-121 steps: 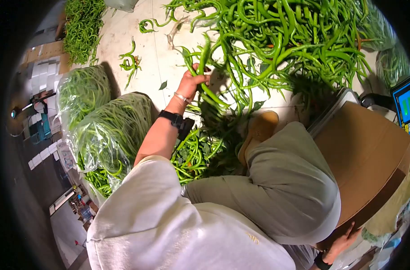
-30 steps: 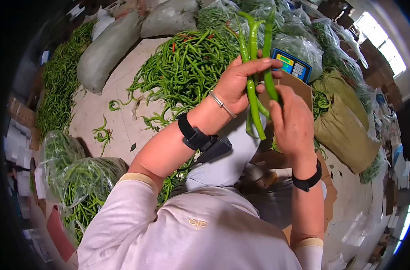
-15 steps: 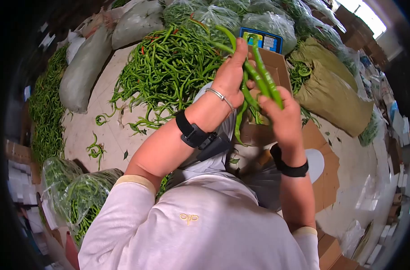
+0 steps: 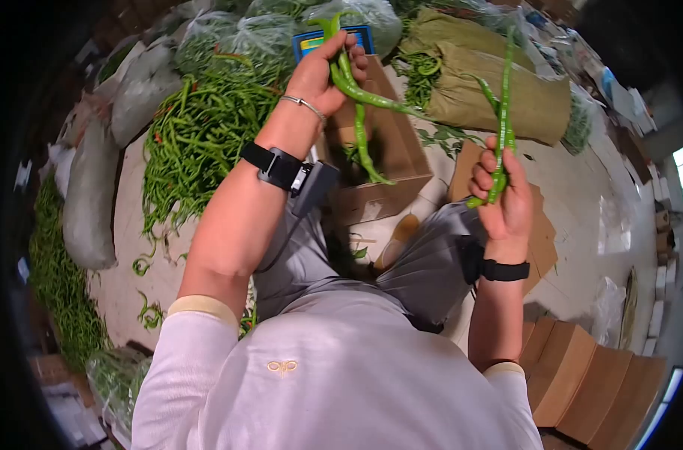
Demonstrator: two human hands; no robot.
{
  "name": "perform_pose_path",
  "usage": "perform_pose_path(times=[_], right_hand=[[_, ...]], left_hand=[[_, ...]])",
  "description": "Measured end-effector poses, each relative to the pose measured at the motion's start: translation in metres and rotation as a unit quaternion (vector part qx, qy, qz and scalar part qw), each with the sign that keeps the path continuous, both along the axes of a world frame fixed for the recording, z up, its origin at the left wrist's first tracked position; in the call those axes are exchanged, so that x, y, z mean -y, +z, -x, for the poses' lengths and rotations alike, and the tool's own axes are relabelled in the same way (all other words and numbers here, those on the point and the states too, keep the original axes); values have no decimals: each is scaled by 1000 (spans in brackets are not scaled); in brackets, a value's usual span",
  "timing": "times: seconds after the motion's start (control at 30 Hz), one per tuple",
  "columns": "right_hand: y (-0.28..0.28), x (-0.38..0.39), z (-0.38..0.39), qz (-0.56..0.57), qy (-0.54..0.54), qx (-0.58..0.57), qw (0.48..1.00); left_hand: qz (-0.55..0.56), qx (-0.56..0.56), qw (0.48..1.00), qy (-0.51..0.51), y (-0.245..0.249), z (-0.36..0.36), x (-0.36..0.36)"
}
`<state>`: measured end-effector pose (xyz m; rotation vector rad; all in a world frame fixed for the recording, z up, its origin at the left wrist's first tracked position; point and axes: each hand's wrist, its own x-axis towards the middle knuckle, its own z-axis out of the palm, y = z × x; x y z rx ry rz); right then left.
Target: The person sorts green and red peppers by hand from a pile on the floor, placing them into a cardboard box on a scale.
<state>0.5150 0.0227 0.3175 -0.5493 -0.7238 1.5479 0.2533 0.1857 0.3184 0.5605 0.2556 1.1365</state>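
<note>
My left hand (image 4: pixel 323 79) is closed around a few long green chili peppers (image 4: pixel 365 97), which stick out above and below the fingers. One of them hangs down over the open cardboard box (image 4: pixel 386 198). Off to the right, my right hand (image 4: pixel 505 191) grips long green chili peppers (image 4: pixel 505 112) by their lower ends, their tips pointing up and away from me. Inside the box, some green peppers (image 4: pixel 350 152) are partly visible. A large heap of green chili peppers (image 4: pixel 206 139), with a few red ones, lies on the floor left of the box.
A blue scale (image 4: pixel 308 41) stands behind the box, partly covered by my left hand. Full grey sacks (image 4: pixel 90 195) line the left, with clear bags of peppers (image 4: pixel 263 45) at the back. A tan sack (image 4: pixel 499 90) lies back right; folded cardboard (image 4: pixel 581 375) sits at lower right.
My hands, close together before, are now far apart. The right hand has moved right with its peppers, while the left keeps others. The camera view has turned, showing more of the box.
</note>
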Motion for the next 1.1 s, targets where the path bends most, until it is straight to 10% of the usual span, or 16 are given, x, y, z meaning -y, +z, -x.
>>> perform_pose_path(times=[0.1, 0.2, 0.37, 0.57, 0.63, 0.9, 1.1], right_hand=[[1, 1, 7, -6, -16, 26, 1000], [4, 0, 23, -13, -28, 85, 996], [3, -9, 68, 37, 129, 135, 982], [8, -5, 87, 37, 283, 2, 958], [6, -1, 86, 76, 111, 117, 984], [-17, -24, 60, -98, -69, 484, 867], [-45, -54, 51, -150, -90, 681, 711]], left_hand=[[100, -402, 903, 113, -40, -9, -15], [19, -417, 892, 175, -28, -23, 36], [-76, -50, 966, -242, -7, -35, 79], [66, 53, 993, -84, -1, 5, 88], [35, 193, 965, -173, -7, 38, 83], [-52, 156, 982, 94, -13, 164, 120], [29, -217, 928, 302, -47, 239, 178]])
